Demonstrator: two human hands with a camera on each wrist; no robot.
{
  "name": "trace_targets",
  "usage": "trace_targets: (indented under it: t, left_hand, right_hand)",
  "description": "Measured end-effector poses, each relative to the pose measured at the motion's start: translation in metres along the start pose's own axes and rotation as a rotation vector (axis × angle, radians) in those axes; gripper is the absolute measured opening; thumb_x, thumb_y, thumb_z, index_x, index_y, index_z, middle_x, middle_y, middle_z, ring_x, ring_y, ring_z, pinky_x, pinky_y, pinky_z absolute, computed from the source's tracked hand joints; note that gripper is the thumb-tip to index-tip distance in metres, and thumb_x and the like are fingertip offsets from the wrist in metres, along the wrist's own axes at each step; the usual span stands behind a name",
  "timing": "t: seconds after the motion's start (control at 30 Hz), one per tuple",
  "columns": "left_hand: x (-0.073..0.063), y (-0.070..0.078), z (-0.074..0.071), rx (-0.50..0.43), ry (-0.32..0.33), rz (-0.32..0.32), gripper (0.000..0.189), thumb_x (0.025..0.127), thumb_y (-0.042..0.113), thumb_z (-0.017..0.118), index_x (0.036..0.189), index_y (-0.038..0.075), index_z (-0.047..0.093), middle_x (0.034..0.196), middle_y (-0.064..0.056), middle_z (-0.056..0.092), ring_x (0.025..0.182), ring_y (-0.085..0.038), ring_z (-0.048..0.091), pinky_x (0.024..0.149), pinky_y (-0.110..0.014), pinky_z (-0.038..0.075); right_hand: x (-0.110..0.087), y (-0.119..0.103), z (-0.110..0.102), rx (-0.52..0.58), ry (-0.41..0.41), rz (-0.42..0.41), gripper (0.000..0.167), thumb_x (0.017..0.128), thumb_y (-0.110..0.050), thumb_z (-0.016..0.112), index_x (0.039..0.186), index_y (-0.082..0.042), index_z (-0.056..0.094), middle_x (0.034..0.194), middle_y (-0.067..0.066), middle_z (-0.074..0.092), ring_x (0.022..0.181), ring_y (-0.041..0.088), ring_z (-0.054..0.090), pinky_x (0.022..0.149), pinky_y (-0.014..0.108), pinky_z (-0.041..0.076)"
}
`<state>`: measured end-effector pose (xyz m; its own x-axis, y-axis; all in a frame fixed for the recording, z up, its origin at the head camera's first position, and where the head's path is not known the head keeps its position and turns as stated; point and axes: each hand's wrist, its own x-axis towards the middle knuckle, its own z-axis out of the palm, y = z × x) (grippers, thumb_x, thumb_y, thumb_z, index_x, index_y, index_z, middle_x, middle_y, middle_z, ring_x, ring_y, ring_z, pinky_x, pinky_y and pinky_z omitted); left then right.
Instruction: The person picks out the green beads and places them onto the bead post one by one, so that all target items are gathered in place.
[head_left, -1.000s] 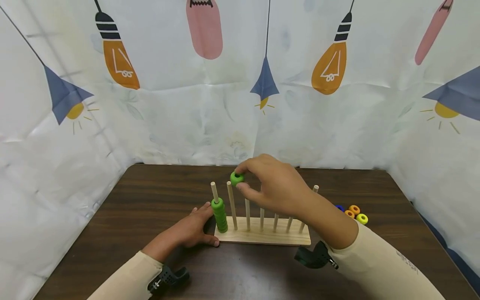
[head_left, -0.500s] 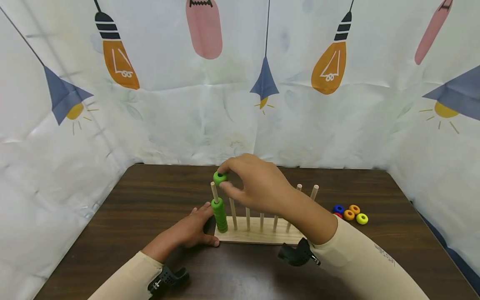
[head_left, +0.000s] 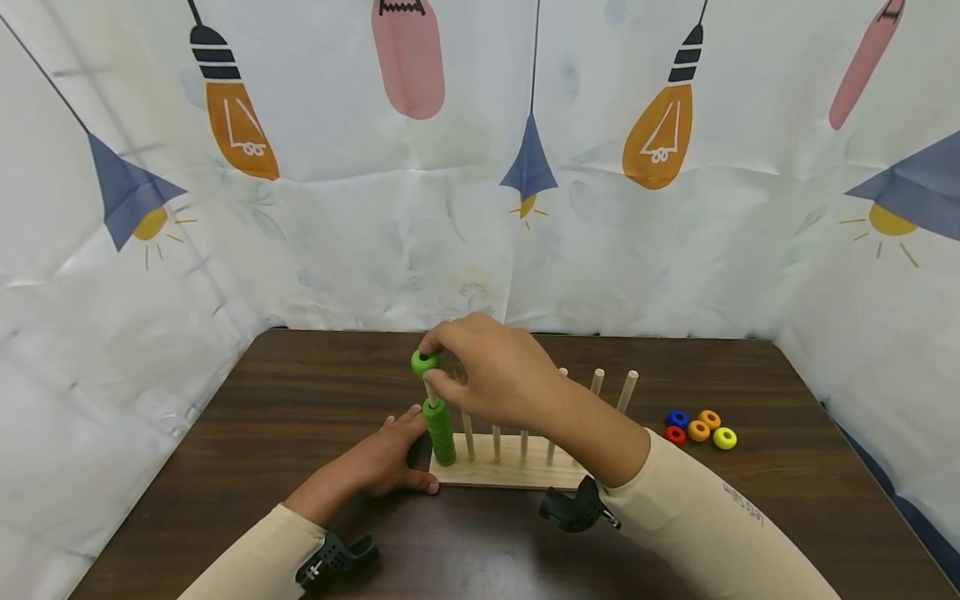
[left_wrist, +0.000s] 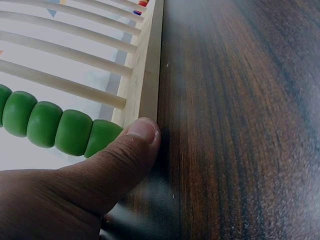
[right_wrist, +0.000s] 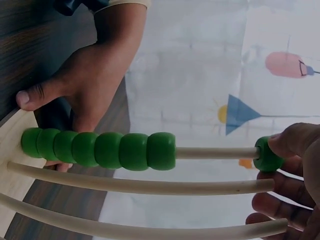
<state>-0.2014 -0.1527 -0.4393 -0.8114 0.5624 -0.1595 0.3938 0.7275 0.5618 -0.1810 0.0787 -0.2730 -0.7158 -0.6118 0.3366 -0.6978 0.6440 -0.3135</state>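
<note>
A green bead (head_left: pixel 424 362) is pinched between the thumb and index finger of my right hand (head_left: pixel 491 371). It sits at the top of the leftmost peg; in the right wrist view the tip of that peg (right_wrist: pixel 215 153) meets the bead's hole. Lower on this peg is a stack of several green beads (head_left: pixel 439 433), with bare wood between. My left hand (head_left: pixel 378 458) holds the left end of the wooden peg stand (head_left: pixel 517 473). Its thumb (left_wrist: pixel 125 155) presses the front corner, and its fingers reach to the back side.
More upright pegs (head_left: pixel 628 392) stand bare to the right along the base. On the dark table (head_left: pixel 795 517), right of the stand, lie loose beads: blue (head_left: pixel 677 418), red (head_left: pixel 675 435), orange (head_left: pixel 699 430) and yellow (head_left: pixel 724 438). A patterned white sheet (head_left: pixel 480 250) hangs behind.
My right hand has moved left with the green bead, from above the second peg onto the tip of the leftmost peg. The left hand has stayed in place.
</note>
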Motion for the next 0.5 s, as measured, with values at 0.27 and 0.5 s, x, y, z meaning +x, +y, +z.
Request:
trace_targets:
  t: [0.27, 0.5]
  left_hand:
    - [-0.001, 0.002, 0.0, -0.002, -0.001, 0.003, 0.085, 0.079, 0.035, 0.091, 0.149, 0.012, 0.047, 0.161, -0.021, 0.034, 0.152, -0.045, 0.018, 0.118, -0.068, 0.013]
    - [-0.001, 0.001, 0.001, 0.015, 0.017, 0.008, 0.087, 0.078, 0.039, 0.091, 0.149, 0.012, 0.048, 0.16, -0.021, 0.036, 0.152, -0.044, 0.019, 0.118, -0.068, 0.015]
  right_hand:
    - [-0.001, 0.0, 0.0, -0.034, -0.034, 0.027, 0.024, 0.098, -0.038, 0.069, 0.12, -0.026, 0.069, 0.109, -0.012, 0.067, 0.095, 0.006, 0.056, 0.062, 0.026, 0.049]
    - [-0.015, 0.008, -0.015, -0.077, -0.025, 0.066, 0.029, 0.098, -0.038, 0.07, 0.124, -0.024, 0.069, 0.118, -0.011, 0.068, 0.111, 0.008, 0.059, 0.072, 0.031, 0.054]
